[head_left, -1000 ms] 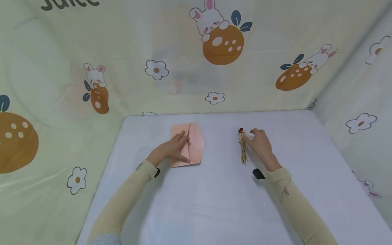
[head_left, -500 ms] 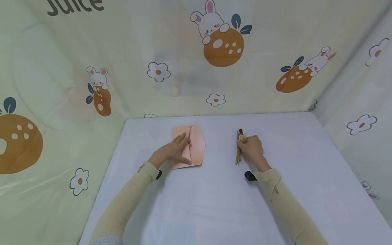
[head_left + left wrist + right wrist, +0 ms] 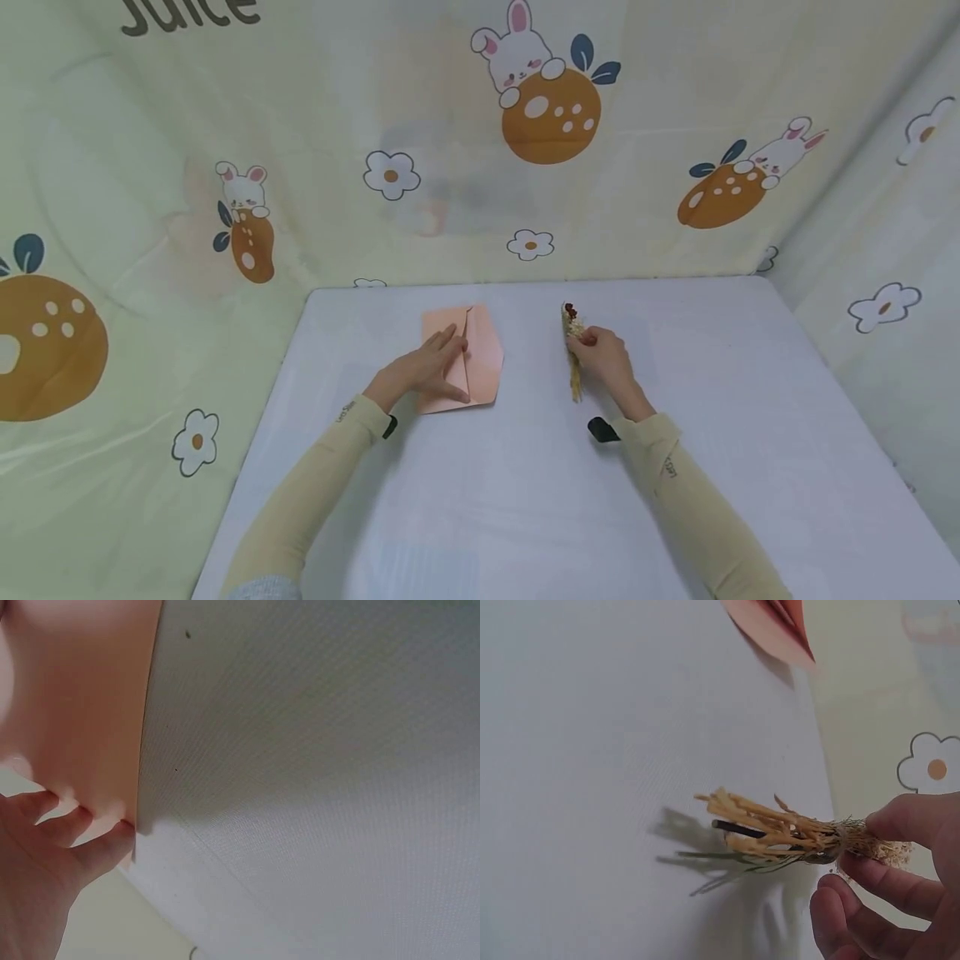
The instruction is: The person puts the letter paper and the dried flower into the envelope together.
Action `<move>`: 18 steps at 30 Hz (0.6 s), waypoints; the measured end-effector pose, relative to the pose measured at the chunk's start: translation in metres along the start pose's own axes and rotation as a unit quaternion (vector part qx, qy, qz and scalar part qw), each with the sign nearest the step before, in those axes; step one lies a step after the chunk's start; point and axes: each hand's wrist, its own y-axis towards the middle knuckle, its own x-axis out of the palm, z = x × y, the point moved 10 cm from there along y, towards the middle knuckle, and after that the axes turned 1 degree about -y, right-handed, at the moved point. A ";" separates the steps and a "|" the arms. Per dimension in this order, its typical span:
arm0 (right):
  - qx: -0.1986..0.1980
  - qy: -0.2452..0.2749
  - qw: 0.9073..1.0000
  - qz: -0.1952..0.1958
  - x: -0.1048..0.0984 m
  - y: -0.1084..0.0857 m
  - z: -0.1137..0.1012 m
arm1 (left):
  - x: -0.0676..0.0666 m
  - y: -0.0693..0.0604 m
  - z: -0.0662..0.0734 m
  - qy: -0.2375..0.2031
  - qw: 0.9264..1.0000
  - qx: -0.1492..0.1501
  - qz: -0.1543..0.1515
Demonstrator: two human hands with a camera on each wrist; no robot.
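Note:
A pink paper envelope [image 3: 483, 358] lies on the white table, left of the middle, in the head view. My left hand [image 3: 420, 371] rests on its left part with fingers and thumb spread. Close up in the left wrist view, several fingertips [image 3: 112, 836] touch the pink paper. To the right, my right hand [image 3: 606, 358] pinches a small bunch of dried flowers [image 3: 574, 367] between thumb and fingers. Dark red and cream blooms sit at its far end. The right wrist view shows straw-coloured and green stems [image 3: 772, 832] pointing away from the hand, with a shadow beneath.
The white table [image 3: 525, 500] reaches back to a pale curtain [image 3: 322, 208] printed with rabbits, fruit and flowers, which also runs along both sides. Black wrist devices [image 3: 602, 430] stick out under the sleeves.
My right hand has closed its fingers on the dried flower bunch and shifted it left, nearer the envelope. The left hand stays on the envelope.

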 end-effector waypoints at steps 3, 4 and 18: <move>-0.005 0.006 1.000 -0.006 0.005 0.001 -0.010 | 0.000 0.000 -0.001 -0.005 1.000 -0.003 -0.002; -0.007 0.010 1.000 -0.010 0.007 0.001 -0.014 | 0.000 0.000 -0.001 -0.006 1.000 -0.004 -0.001; -0.008 0.028 0.999 -0.045 0.061 0.002 -0.067 | 0.003 0.004 -0.005 -0.007 1.000 -0.012 0.002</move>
